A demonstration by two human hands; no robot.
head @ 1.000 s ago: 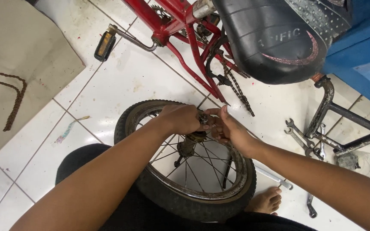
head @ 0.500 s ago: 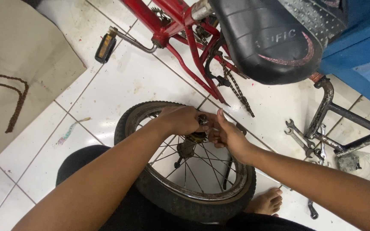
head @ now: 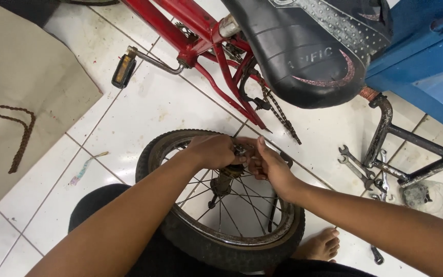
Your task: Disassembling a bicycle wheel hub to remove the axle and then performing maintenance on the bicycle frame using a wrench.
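Head view: left hand [head: 214,150] and right hand [head: 267,165] grip the hub of the small black-tyred spoked wheel [head: 190,243]. Silver wrenches [head: 357,166] lie at three o'clock; the red bicycle frame [head: 201,36] and black padded saddle [head: 303,51] crowd twelve.

Red bicycle frame [head: 201,31] far centre, black saddle [head: 303,51] over it. Loose chain [head: 19,138] on cardboard [head: 21,77] left. Wrenches [head: 357,166] on white tile floor [head: 144,107] right, beside blue cabinet [head: 421,56].

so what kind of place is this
Probably a home or small bicycle repair spot on a tiled floor: a red bike frame, spanners, and both hands at a loose wheel's hub.
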